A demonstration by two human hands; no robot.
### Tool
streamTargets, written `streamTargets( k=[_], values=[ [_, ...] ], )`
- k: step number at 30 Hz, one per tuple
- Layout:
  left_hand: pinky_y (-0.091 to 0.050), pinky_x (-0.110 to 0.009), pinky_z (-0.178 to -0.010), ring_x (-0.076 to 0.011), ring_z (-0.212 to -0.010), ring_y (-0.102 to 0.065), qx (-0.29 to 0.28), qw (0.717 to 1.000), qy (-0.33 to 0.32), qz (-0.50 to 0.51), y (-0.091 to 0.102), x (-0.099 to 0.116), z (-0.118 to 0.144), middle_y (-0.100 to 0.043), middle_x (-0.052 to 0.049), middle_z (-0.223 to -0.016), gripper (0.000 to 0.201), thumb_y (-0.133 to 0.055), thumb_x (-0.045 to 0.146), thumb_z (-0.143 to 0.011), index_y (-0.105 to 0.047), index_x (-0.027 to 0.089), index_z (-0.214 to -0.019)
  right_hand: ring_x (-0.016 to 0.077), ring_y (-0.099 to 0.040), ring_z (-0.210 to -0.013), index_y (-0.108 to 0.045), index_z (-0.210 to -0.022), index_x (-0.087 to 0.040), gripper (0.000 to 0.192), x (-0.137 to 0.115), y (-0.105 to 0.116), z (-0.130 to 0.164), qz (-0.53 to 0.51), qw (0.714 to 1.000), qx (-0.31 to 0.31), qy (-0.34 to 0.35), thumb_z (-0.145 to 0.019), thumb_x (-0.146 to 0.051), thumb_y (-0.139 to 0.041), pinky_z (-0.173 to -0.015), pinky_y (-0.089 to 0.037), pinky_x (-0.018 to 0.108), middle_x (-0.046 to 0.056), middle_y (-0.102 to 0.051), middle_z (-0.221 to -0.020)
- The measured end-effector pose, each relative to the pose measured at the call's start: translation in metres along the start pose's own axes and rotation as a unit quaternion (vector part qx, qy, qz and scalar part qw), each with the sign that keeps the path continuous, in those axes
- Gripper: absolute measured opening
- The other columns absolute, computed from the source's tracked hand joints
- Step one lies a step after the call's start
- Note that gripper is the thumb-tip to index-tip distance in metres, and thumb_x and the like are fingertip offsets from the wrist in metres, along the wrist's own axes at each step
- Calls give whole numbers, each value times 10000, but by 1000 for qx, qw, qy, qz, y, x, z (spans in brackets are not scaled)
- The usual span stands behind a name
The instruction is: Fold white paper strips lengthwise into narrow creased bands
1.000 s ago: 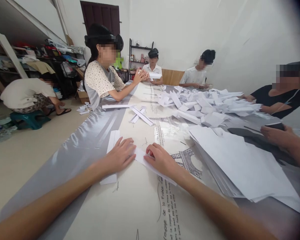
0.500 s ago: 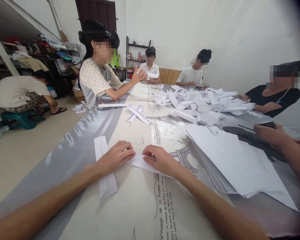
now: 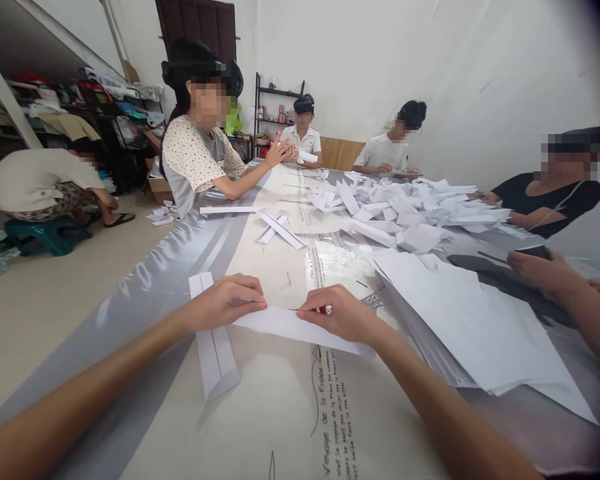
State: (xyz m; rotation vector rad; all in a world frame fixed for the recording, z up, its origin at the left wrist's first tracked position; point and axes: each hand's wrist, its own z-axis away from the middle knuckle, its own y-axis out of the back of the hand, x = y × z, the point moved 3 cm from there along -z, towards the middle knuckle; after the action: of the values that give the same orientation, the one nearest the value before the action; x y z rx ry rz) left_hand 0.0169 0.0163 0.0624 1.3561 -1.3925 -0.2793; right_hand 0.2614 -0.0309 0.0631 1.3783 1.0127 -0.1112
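white paper strip point(image 3: 285, 325), silver-grey satin tablecloth point(image 3: 170, 280) with black Eiffel Tower print, teal stool point(image 3: 45, 235)

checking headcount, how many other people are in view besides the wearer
6: one crouched on the floor, one at the table's left, two at the far end, two on the right.

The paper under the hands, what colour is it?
Plain white paper, seen in the head view.

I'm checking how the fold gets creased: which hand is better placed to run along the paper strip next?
Probably the right hand: it rests on the paper strip with free length beside it, while the left hand pins the other end.
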Motion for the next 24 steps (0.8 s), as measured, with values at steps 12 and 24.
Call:
streamTargets(
  k=[12,24],
  values=[
    [-466,-257,-691,-150,-738,-596,-11,995,67,74,6,-10,5,-652,-45,-846,360,-555,432,-1015,-704,174,-813,146,-573,-696,-784,-797,-244,252,10,5,3,-76,996,-25,-35,-947,-381,-635,-656,-475,300,11,-708,-795],
    [-464,-256,-760,-151,-785,-609,1,994,79,78,13,-22,8,-663,-37,-874,326,-569,414,-1011,-708,175,-837,143,-596,-714,-788,-804,-237,208,16,4,3,-101,993,-25,-49,-926,-340,-655,-655,-470,295,11,-720,-807]
  ],
)
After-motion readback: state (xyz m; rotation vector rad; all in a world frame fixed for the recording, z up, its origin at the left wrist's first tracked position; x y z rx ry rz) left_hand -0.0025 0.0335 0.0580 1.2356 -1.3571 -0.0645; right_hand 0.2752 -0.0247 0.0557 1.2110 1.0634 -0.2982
